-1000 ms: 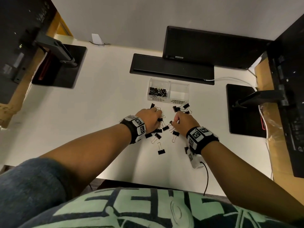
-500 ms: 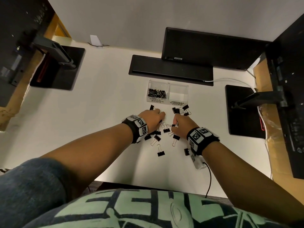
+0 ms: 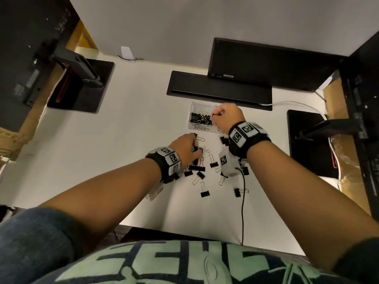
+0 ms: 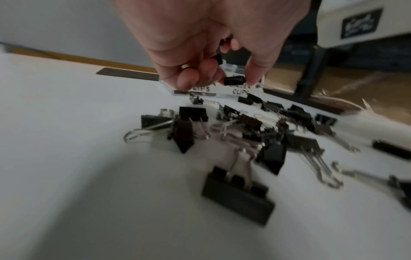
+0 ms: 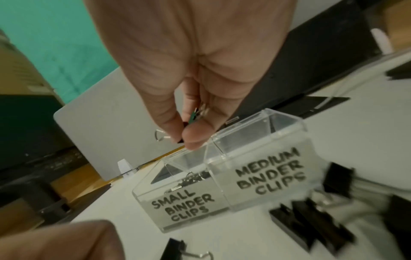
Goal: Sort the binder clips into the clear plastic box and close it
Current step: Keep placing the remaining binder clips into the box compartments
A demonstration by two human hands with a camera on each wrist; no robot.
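Note:
A clear two-compartment box [image 3: 194, 111] stands at mid-table, labelled SMALL BINDER CLIPS and MEDIUM BINDER CLIPS [image 5: 269, 174]. Its small side holds several black clips [image 3: 200, 119]; the medium side looks empty. My right hand [image 3: 215, 117] hovers over the small compartment and pinches small clips [image 5: 193, 117] between thumb and fingers [image 5: 193, 139]. Nearer me lies a loose pile of black binder clips [image 3: 202, 169] of mixed sizes [image 4: 244, 132]. My left hand [image 3: 195, 147] is over the pile's far edge, with a small black clip [image 4: 234, 81] pinched in its fingertips and another tucked in the palm.
A black keyboard [image 3: 219, 91] and a monitor [image 3: 266, 64] lie just behind the box. Monitor stand bases sit at the left [image 3: 82, 87] and right [image 3: 307, 144]. A thin black cable [image 3: 243, 201] runs from my right wrist to the table's near edge.
My right hand has lifted off the pile and moved forward over the box's small compartment with clips in it. My left hand stayed at the pile.

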